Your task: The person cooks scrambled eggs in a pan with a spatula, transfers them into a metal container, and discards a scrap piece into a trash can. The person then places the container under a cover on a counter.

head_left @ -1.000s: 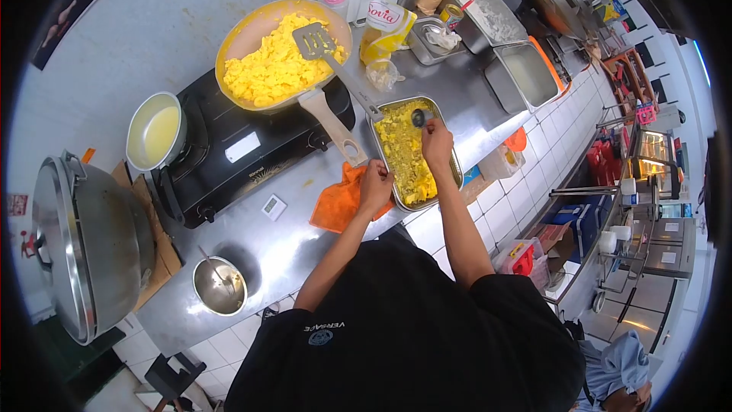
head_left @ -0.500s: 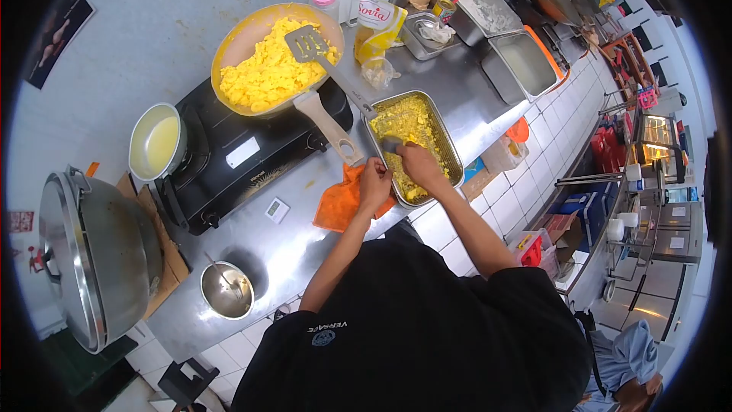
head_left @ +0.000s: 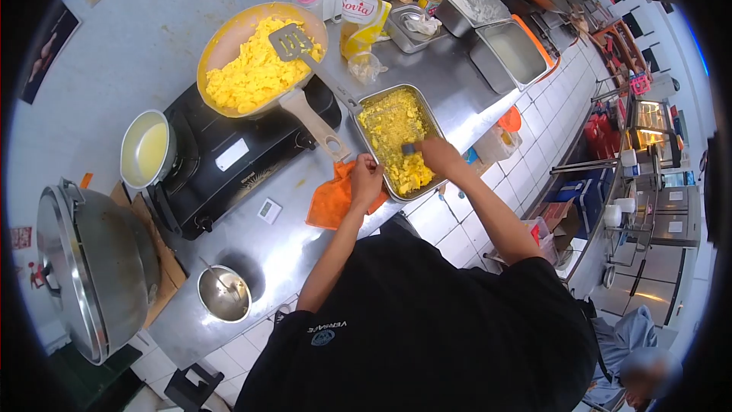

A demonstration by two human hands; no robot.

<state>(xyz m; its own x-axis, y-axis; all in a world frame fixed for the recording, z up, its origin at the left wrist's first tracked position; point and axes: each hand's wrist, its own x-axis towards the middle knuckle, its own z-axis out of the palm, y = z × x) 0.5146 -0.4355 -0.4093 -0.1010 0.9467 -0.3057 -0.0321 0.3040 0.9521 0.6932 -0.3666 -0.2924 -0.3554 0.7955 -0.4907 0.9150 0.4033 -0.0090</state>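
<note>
Over metal tray (head_left: 429,107), right hand (head_left: 438,157) angled inward, grasping small scoop (head_left: 409,149); left hand (head_left: 367,178) at rim, fingers bent, grip unclear.

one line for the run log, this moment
left hand: at tray rim | right hand: small dark utensil in grip, over egg | tray: on counter
</note>
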